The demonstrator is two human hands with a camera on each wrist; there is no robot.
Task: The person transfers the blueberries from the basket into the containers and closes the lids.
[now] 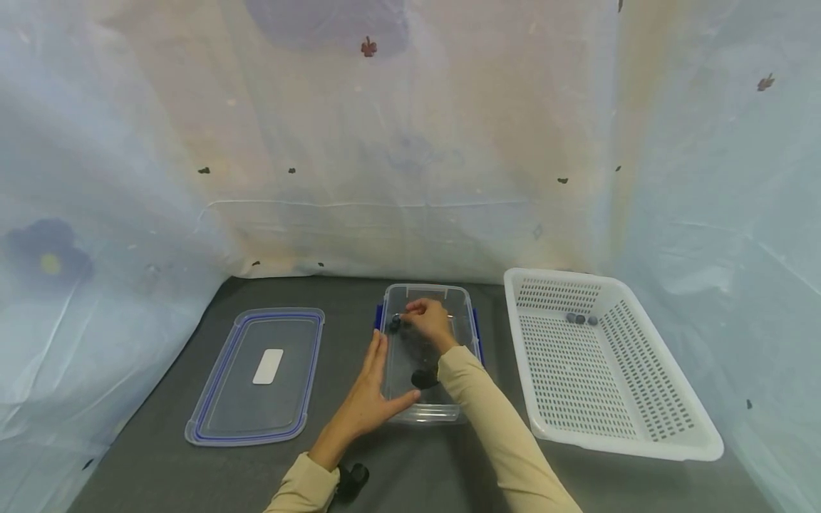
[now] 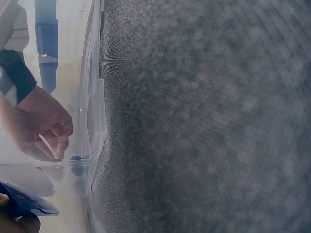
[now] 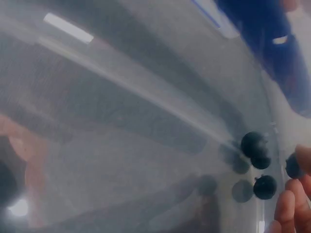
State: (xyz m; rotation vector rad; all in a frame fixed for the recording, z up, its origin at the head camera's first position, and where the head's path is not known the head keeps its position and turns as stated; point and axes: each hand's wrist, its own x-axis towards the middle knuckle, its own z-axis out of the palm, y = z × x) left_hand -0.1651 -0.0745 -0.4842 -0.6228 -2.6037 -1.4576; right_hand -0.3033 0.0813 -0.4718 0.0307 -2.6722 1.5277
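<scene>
My right hand (image 1: 431,322) pinches a blueberry (image 3: 291,166) (hard squeezing might split it); my left hand (image 1: 367,400), fingers straight, steadies the container (image 1: 436,412) at left.

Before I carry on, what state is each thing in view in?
Clear box: upright, uncovered
Blue side latches: unfastened
Lid: off, lying flat left of the box
White basket: upright, uncovered
Basket berries: three visible, loose at the far end
Box berries: loose, clustered by a wall
Right hand: pinching one dark berry
Left hand: fingers extended, at the box's left side
</scene>
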